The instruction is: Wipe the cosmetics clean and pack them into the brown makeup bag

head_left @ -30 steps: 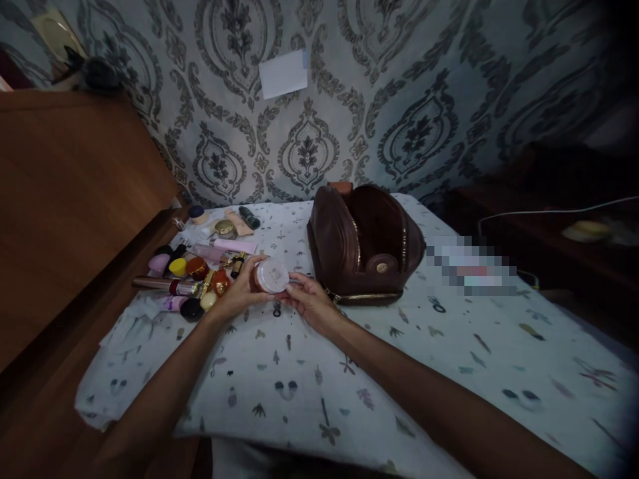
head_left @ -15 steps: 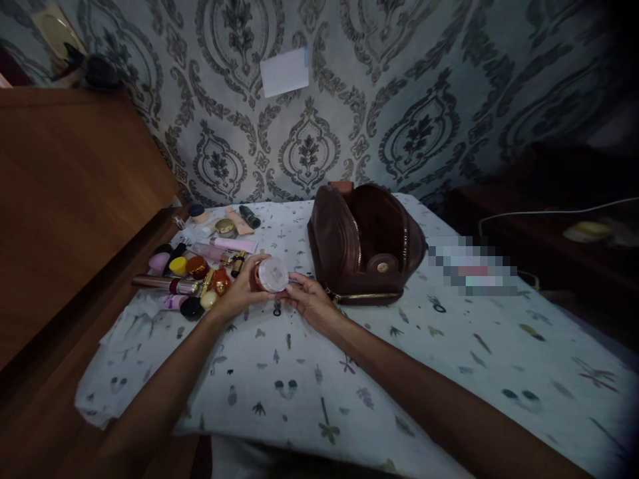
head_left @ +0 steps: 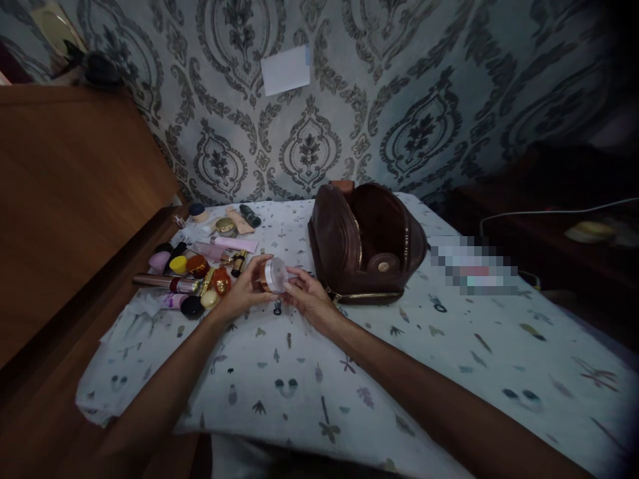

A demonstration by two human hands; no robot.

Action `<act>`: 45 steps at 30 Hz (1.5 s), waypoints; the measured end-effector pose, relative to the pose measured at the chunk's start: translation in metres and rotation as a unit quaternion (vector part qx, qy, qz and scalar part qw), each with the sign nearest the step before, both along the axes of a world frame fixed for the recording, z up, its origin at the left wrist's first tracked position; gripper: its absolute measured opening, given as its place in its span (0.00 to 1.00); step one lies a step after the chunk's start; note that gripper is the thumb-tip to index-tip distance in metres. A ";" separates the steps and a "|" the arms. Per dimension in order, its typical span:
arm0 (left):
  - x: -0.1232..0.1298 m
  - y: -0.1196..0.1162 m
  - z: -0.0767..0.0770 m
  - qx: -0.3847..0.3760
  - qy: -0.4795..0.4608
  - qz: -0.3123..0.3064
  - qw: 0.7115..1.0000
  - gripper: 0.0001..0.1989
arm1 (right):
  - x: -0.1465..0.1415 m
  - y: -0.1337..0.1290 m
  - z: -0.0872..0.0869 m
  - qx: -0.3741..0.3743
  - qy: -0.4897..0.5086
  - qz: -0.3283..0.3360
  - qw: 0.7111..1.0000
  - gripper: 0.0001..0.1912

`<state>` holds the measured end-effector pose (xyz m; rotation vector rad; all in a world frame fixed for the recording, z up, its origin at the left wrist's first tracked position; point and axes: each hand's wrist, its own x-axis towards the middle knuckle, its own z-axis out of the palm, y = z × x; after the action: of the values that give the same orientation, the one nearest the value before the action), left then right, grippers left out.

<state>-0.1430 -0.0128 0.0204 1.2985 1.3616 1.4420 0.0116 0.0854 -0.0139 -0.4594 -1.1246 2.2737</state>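
Between my hands, above the cloth, is a small cosmetic jar (head_left: 275,275) with a clear lid and an orange-brown body, its lid turned to the right. My left hand (head_left: 243,291) is closed around the jar's body. The fingers of my right hand (head_left: 312,297) are closed at the lid's right edge. To the right of my hands stands a brown toiletry bag (head_left: 334,233), unzipped with its mouth gaping. Several cosmetics lie to the left of my left hand, among them an orange bottle (head_left: 221,282), a black-lidded jar (head_left: 192,307) and a pink tube (head_left: 234,244).
A patterned white cloth (head_left: 279,426) covers the surface. On the left rises a wooden panel (head_left: 74,199). Crumpled clear plastic (head_left: 132,322) lies near the left edge. A blurred-out item (head_left: 474,266) is right of the bag, and a white cable (head_left: 549,211) runs beyond it.
The jar has tilted in my hands: its lid faced me before and now points more to the right, showing the side of the body. The bag and the other cosmetics stay put.
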 end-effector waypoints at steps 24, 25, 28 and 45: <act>0.005 0.000 0.000 0.010 0.116 0.034 0.993 0.43 | 0.007 -0.005 0.013 0.002 0.026 0.053 0.998 0.25; 0.005 0.000 0.001 0.009 0.115 0.037 0.993 0.42 | 0.008 -0.005 0.015 0.001 0.033 0.066 0.997 0.24; 0.005 0.000 0.002 0.012 0.112 0.043 0.993 0.40 | 0.010 -0.005 0.019 0.000 0.048 0.087 0.995 0.23; 0.008 0.000 0.001 0.007 0.050 0.041 0.998 0.38 | 0.008 -0.006 0.019 0.010 0.051 0.080 0.995 0.21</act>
<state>-0.1346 -0.0133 0.0214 1.3541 1.4891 1.4606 0.0200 0.0792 0.0046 -0.2508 -1.1684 2.3903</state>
